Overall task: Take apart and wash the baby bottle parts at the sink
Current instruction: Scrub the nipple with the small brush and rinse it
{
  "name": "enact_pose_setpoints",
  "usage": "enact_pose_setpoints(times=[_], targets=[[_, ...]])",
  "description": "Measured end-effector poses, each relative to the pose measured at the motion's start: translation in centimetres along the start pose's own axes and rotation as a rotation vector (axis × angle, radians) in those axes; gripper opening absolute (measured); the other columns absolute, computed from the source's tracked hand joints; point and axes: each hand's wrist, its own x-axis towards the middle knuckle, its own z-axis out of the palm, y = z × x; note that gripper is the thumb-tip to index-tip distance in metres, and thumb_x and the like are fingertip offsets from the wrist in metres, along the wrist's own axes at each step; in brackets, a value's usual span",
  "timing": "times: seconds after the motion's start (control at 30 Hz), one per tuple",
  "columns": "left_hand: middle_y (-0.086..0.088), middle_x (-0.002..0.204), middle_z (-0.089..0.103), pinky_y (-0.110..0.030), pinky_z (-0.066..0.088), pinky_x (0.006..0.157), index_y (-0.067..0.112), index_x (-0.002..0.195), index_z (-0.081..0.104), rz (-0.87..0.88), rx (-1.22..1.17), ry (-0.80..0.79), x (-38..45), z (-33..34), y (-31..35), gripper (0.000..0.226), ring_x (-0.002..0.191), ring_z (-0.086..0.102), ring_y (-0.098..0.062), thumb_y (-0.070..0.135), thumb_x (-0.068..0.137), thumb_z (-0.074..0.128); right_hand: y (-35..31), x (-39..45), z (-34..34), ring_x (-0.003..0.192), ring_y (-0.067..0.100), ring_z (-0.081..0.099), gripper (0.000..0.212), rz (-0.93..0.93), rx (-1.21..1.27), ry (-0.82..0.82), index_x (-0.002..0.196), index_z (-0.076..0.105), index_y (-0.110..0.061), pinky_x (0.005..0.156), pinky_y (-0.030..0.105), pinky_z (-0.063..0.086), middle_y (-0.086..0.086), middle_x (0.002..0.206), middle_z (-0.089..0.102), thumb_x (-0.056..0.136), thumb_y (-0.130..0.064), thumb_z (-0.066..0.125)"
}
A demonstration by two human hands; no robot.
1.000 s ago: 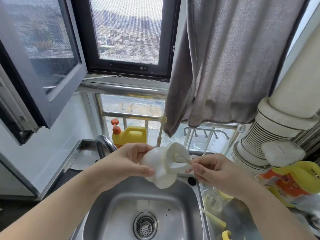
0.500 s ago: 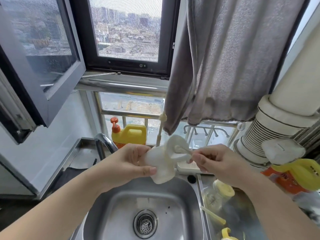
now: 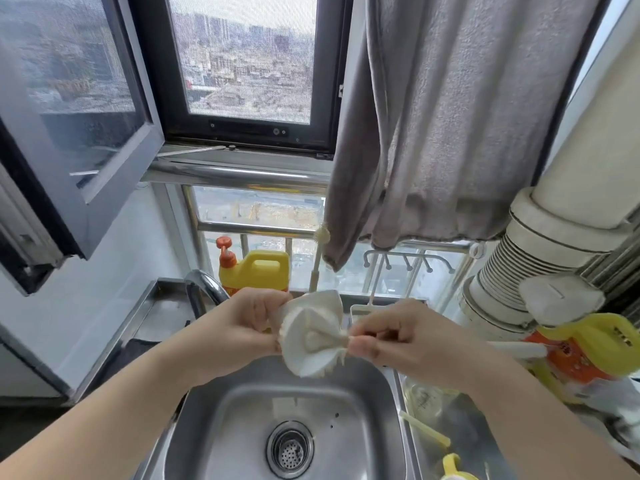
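both hands are up over the sink (image 3: 346, 393), working a floppy white soft part (image 3: 311, 336) that i'd guess is the bottle's silicone piece. left hand (image 3: 239, 327) has its fingers curled round the left edge, right hand (image 3: 391, 336) pinches the right side where the material bunches to a point.

if the step is pulling or turning it inside out to get it clean, i'd say keep the left grip close to the rim so it doesn't stretch lopsided, and pull slow with the right pinch rather than yanking, since wet silicone slips and it'd drop straight toward the drain (image 3: 290, 449). staying over the basin like this is smart.

orientation: the wide flared face points roughly at the camera and a bit down, narrowing toward the right pinch, so its long axis runs about left to right between the hands. other bottle bits sit on the tabletop (image 3: 460, 431) right of the basin, too blurry to call.
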Motion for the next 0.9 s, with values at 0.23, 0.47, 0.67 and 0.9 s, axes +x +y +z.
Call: enact_pose_setpoints(times=[0.23,0.47,0.67,0.9], targets=[[0.002,0.079,0.071,-0.014,0.048,0.068,0.011,0.089,0.075,0.019,-0.067,0.008,-0.1,-0.3,0.0,0.017,0.074,0.064,-0.006,0.001,0.076,0.071,0.8,0.3,-1.1,0.051,0.012,0.034,0.02,-0.001,0.074,0.153,0.07,0.07,-0.042,0.05,0.023,0.029,0.009,0.058,0.046,0.088,-0.036,0.061],[0.001,0.081,0.07,-0.017,0.052,0.072,0.018,0.087,0.076,-0.025,-0.098,0.021,-0.3,-0.9,-0.4,0.028,0.079,0.064,-0.008,0.028,0.062,0.085,1.0,-0.4,-1.7,0.049,0.002,0.037,0.023,0.091,0.012,0.083,0.069,0.07,-0.039,0.052,0.018,0.031,-0.01,0.053,0.051,0.088,-0.031,0.062],[-0.006,0.088,0.071,-0.022,0.053,0.076,0.004,0.094,0.07,-0.005,-0.085,0.012,0.3,-0.5,-0.2,0.028,0.083,0.065,-0.012,0.016,0.072,0.082,-0.2,0.7,-0.6,0.048,0.003,0.035,0.019,0.019,0.004,-0.053,0.069,0.067,-0.041,0.049,0.015,0.029,-0.007,0.057,0.051,0.086,-0.033,0.063],[0.0,0.078,0.07,-0.015,0.05,0.066,0.01,0.089,0.075,-0.016,-0.123,0.047,-0.1,-0.5,0.1,0.023,0.073,0.065,-0.007,-0.004,0.072,0.068,1.3,0.5,-2.0,0.048,0.004,0.038,0.018,0.036,0.097,0.159,0.072,0.071,-0.036,0.052,0.016,0.031,-0.007,0.055,0.051,0.085,-0.04,0.059]])
